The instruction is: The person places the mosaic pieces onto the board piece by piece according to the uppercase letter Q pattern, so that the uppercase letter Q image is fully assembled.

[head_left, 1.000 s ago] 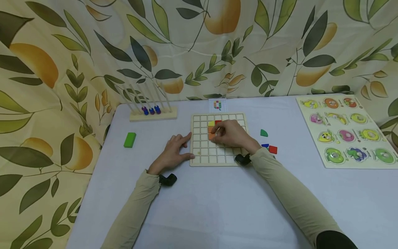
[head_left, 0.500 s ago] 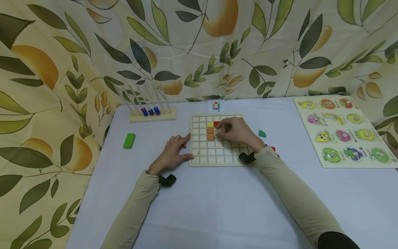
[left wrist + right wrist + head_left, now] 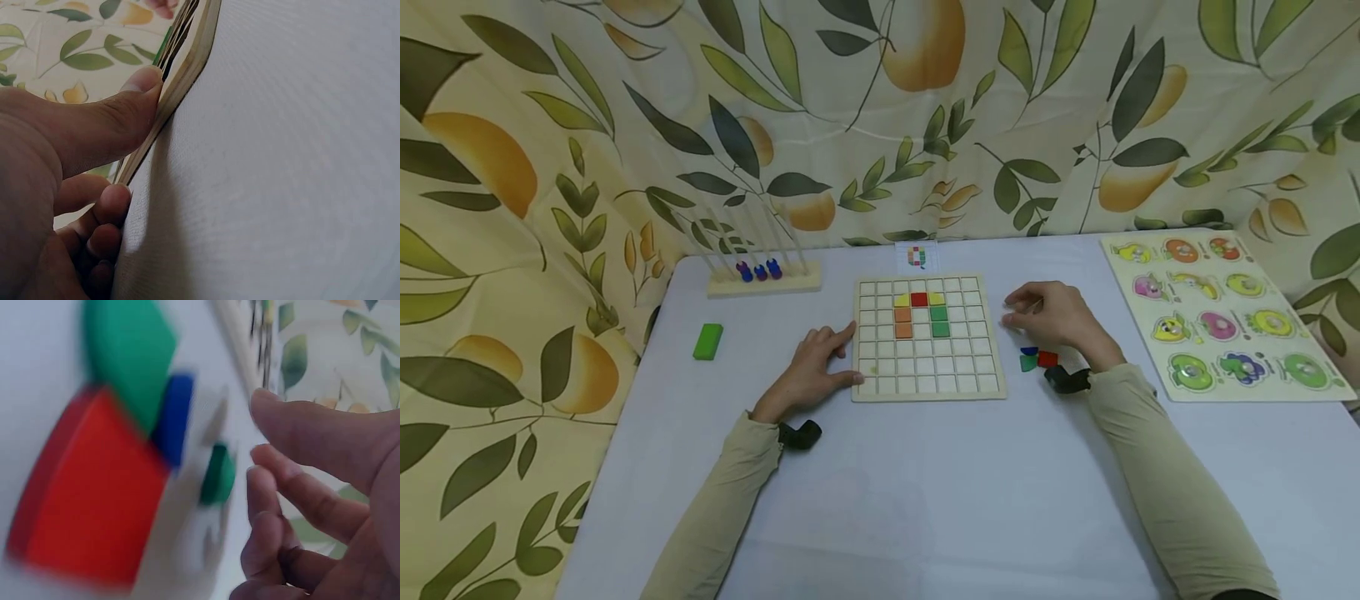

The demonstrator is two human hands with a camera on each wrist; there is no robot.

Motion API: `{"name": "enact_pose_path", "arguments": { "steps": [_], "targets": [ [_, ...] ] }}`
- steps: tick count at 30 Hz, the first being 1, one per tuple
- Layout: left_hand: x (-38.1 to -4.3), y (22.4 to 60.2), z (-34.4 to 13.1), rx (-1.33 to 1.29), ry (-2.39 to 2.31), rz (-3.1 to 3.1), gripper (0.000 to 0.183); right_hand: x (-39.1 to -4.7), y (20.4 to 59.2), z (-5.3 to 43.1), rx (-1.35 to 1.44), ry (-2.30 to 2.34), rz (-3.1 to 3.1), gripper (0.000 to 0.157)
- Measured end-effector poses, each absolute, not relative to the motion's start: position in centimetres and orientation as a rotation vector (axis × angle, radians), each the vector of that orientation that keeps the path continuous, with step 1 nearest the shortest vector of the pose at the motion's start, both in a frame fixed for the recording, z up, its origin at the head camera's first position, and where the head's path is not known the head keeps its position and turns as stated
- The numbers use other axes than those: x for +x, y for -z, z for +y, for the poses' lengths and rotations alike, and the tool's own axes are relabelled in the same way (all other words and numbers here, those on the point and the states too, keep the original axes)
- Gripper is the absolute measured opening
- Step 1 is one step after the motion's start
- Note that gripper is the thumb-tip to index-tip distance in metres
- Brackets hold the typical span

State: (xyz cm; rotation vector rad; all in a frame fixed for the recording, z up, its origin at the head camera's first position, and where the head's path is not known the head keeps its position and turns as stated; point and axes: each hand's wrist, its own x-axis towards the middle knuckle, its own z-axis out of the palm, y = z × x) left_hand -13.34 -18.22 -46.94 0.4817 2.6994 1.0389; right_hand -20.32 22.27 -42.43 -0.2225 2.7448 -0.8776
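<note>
Tiles [image 3: 919, 299] in yellow, red, orange and green form an arch on a grid board [image 3: 928, 367] at the centre of the frame. The left hand [image 3: 812, 367], thumb and forefinger spread wide, touches its left edge. Right of centre, the right hand [image 3: 1051, 315], thumb and fingertips narrowly apart, hovers above the counter [image 3: 865, 500] near loose red, green and blue pieces [image 3: 1048, 359].

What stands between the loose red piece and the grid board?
In the head view, a green piece, with the blue piece just behind, lies between the loose red piece and the grid board. Both look low; lifting over seems possible.
</note>
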Motion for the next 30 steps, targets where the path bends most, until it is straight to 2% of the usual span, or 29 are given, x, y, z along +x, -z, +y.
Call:
{"name": "enact_pose_path", "arguments": {
  "steps": [3,10,15,20,30],
  "targets": [
    [-13.3,46.9,-18.2,0.487,-1.043,2.698,0.091,-20.0,42.6,23.3,-0.192,0.844,2.727,0.039],
    [-13.3,46.9,-18.3,0.495,-1.044,2.702,0.091,-19.8,43.0,24.1,-0.215,0.842,2.741,0.031],
    [-13.4,46.9,-18.3,0.494,-1.051,2.697,0.091,-19.8,43.0,24.2,-0.216,0.840,2.758,0.032],
    [-13.4,46.9,-18.4,0.496,-1.054,2.699,0.091,-20.0,43.2,23.8,-0.259,0.890,2.778,0.028],
    [-13.2,46.7,-18.4,0.492,-1.073,2.678,0.090,-19.8,43.6,21.9,-0.195,1.167,2.686,0.031]
  ]
}}
